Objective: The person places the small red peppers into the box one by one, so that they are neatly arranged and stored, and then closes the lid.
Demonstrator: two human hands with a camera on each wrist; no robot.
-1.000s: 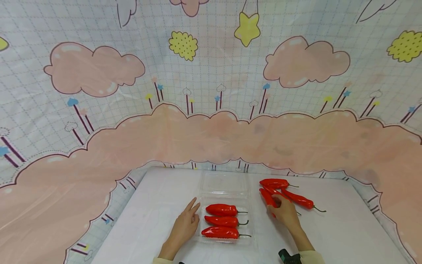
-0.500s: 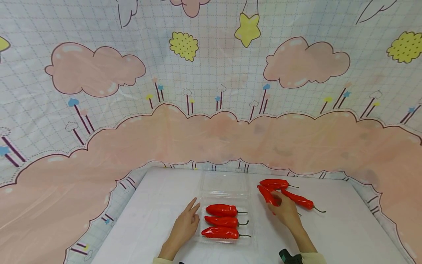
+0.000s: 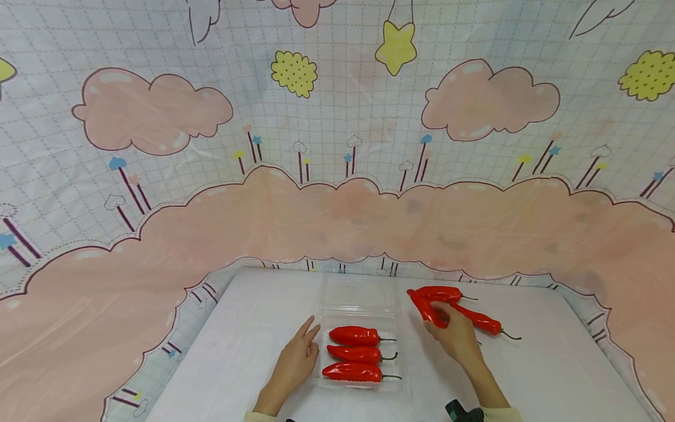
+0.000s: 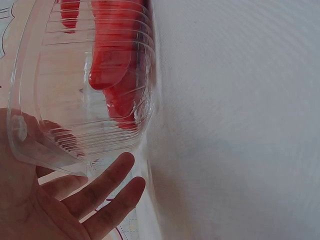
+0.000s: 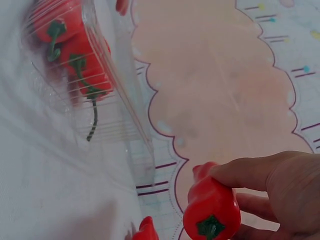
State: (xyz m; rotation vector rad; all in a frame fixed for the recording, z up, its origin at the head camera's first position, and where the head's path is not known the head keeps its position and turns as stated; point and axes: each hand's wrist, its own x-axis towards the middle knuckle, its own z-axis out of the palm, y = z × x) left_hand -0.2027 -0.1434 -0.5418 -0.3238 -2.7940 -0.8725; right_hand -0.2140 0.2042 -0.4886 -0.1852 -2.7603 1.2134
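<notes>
My right hand point(image 3: 457, 339) pinches a red chili pepper point(image 3: 422, 306) between thumb and fingers. In the right wrist view this pepper point(image 5: 212, 212) points its green stem end towards the camera. To the left is a hinged clear plastic box point(image 3: 403, 343) with its lid point(image 3: 358, 294) laid back. Three red peppers point(image 3: 354, 354) lie side by side in it, stems to the right. My left hand point(image 3: 295, 358) is at the box's left side, fingers extended. The left wrist view shows those fingers point(image 4: 107, 212) spread by the box's corner, the thumb hidden.
Right of the box, more red peppers lie on the white table point(image 3: 548, 363): one at the back point(image 3: 436, 293) and one slanting right point(image 3: 482, 321). A bit of stem point(image 3: 479, 343) shows beside my right hand. A patterned cloth point(image 3: 337, 217) hangs behind.
The pepper in my right hand has shifted up and to the left, away from the pile. My left hand and the box have stayed put.
</notes>
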